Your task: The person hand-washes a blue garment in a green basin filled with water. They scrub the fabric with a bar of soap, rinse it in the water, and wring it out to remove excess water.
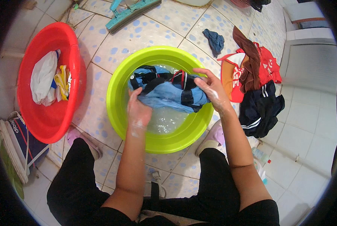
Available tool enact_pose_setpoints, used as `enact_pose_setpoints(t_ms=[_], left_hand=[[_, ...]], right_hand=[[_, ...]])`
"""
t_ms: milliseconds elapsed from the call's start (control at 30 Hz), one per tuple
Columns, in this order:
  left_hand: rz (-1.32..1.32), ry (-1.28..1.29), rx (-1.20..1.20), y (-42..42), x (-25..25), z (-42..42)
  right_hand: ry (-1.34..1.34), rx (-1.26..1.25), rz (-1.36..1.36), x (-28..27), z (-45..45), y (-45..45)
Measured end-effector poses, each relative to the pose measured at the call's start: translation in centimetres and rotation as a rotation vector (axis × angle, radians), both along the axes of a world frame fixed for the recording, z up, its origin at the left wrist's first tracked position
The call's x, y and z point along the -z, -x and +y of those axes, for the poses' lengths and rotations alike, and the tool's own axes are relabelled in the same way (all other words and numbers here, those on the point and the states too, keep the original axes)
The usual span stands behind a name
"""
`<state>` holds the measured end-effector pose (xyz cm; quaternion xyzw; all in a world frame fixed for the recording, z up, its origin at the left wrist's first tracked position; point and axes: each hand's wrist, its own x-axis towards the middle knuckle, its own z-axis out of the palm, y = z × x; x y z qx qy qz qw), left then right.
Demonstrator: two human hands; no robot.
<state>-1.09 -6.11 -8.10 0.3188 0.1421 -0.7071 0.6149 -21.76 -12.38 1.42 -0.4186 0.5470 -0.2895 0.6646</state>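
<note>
A wet blue-and-black garment [165,94] with red and white striped trim is bunched between my two hands. It is held over a lime-green plastic basin [168,145] of cloudy, sudsy water [168,121]. My left hand [138,108] grips its left end, with the thumb on top. At the right end, my right hand [212,89] has its thumb over the cloth and its index finger stretched out. Traces of foam cling to both wrists. The garment's underside and some of my fingers are hidden.
A red plastic basin [79,93] with white and yellow clothes stands at left. Red, brown and navy clothes [257,108] lie in a heap on the right, near a small dark-blue cloth [214,42]. Beyond are a teal floor squeegee [131,15] and tiled floor [157,31].
</note>
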Motion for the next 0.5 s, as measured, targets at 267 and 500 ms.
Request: enact_pose_setpoints(t_ms=[267,500], left_hand=[[0.238,0.043,0.048,3.0,-1.3,1.1],[0.289,0.174,0.044,5.2,-2.6,2.2]], right_hand=[[0.157,-0.154,0.152,1.2,-0.5,1.4],[-0.045,-0.165,0.356,3.7,1.5,-2.3]])
